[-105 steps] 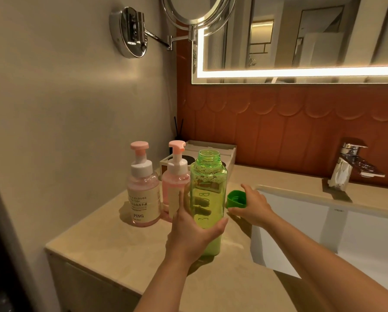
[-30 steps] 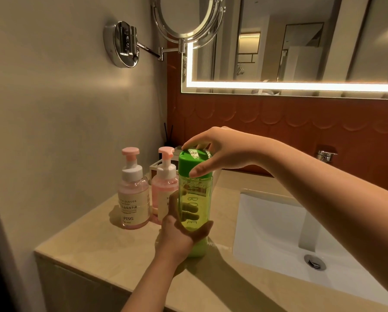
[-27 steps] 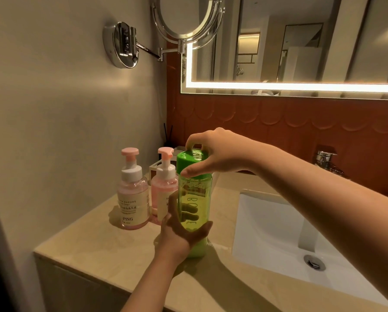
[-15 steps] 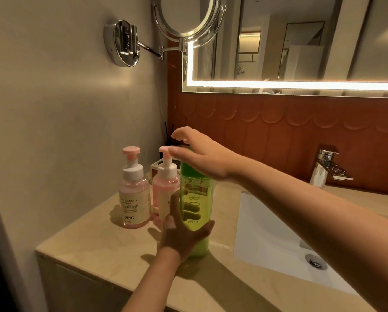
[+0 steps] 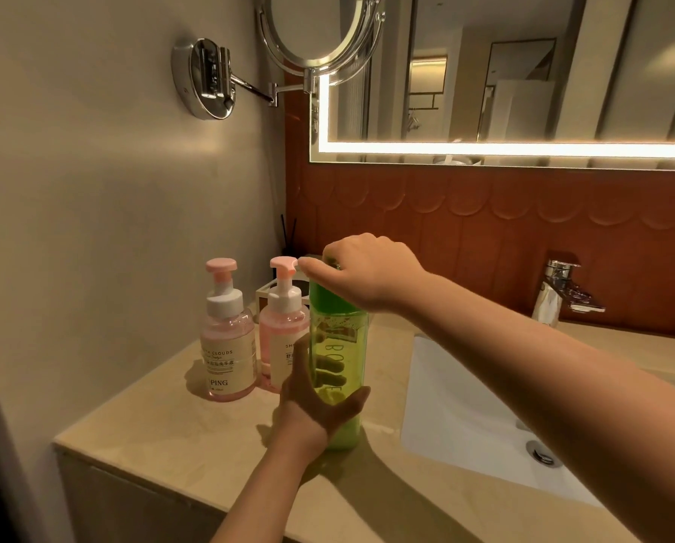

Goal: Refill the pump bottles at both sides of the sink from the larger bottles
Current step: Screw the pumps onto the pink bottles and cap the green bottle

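A tall green translucent bottle (image 5: 337,354) stands upright on the beige counter (image 5: 179,444) left of the sink. My left hand (image 5: 312,405) wraps around its lower body. My right hand (image 5: 363,272) is closed over the green cap (image 5: 328,299) on top of the bottle. Two pink pump bottles stand just left of it: one with a "PING" label (image 5: 228,346) and another (image 5: 283,339) partly hidden behind the green bottle and my left hand.
The white sink basin (image 5: 465,417) with its drain (image 5: 539,452) lies to the right, a chrome faucet (image 5: 563,291) behind it. A small box (image 5: 267,291) stands behind the pump bottles. A swing-arm round mirror (image 5: 320,33) juts from the left wall.
The loose green cap was picked up from the counter and set on the bottle's open mouth. My right hand now grips the cap and has rotated on it; my left hand still holds the bottle.
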Available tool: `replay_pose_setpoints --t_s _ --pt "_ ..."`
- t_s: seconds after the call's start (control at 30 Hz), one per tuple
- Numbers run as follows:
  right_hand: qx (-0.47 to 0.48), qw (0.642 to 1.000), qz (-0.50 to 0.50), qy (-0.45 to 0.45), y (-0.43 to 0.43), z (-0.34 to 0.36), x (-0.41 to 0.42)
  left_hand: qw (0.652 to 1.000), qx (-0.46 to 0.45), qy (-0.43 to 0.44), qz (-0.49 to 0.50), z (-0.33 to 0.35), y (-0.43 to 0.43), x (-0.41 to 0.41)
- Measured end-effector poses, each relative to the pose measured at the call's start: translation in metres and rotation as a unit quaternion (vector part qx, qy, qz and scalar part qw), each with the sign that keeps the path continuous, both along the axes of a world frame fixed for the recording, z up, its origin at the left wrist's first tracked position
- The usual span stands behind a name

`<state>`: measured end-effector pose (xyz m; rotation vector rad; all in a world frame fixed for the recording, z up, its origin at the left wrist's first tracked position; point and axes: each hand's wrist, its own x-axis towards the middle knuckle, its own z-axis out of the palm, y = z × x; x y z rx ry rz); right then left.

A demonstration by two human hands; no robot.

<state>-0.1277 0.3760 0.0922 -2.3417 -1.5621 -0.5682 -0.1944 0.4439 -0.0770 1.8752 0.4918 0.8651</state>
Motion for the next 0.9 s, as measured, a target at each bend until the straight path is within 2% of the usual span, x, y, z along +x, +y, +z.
replay_pose_setpoints --t_s 0.07,0.2,0.3,0.33,0.43,0.57,0.7,0.73,0.8,0.9 --pt "0.009 0.999 0.026 0.025 0.004 -0.004 -0.002 1.0 0.005 -0.005 0.003 0.0 0.0 0.0" --pt "-0.009 0.987 0.074 0.142 0.008 -0.004 -0.008 0.999 0.031 -0.012 -0.003 0.001 0.0 0.0" --pt "-0.013 0.946 0.137 0.292 -0.003 0.006 -0.009 1.0 0.029 -0.006 -0.004 0.0 0.0 -0.001" --pt "-0.024 0.938 0.146 0.314 -0.009 0.009 -0.007 1.0 0.027 -0.005 -0.003 0.0 0.0 -0.001" --pt "-0.049 0.948 0.137 0.284 -0.021 0.011 -0.003 1.0 -0.007 0.009 0.006 -0.005 0.001 0.0" --pt "0.001 0.972 0.092 0.215 -0.022 0.006 0.001 0.996 -0.087 0.008 -0.012 -0.007 -0.002 -0.001" --pt "0.04 0.998 0.008 0.044 -0.015 -0.004 -0.004 0.999 -0.05 -0.008 -0.018 -0.004 -0.004 -0.002" --pt "0.048 0.998 0.004 0.037 -0.012 -0.008 -0.004 0.999 -0.046 -0.007 -0.019 -0.002 -0.005 -0.003" --pt "0.047 0.995 0.024 0.089 -0.007 -0.014 -0.003 0.999 -0.028 -0.01 -0.013 0.0 -0.005 -0.002" --pt "0.023 0.964 0.093 0.247 -0.007 -0.008 -0.003 1.0 -0.025 -0.004 -0.015 0.0 -0.003 -0.002"
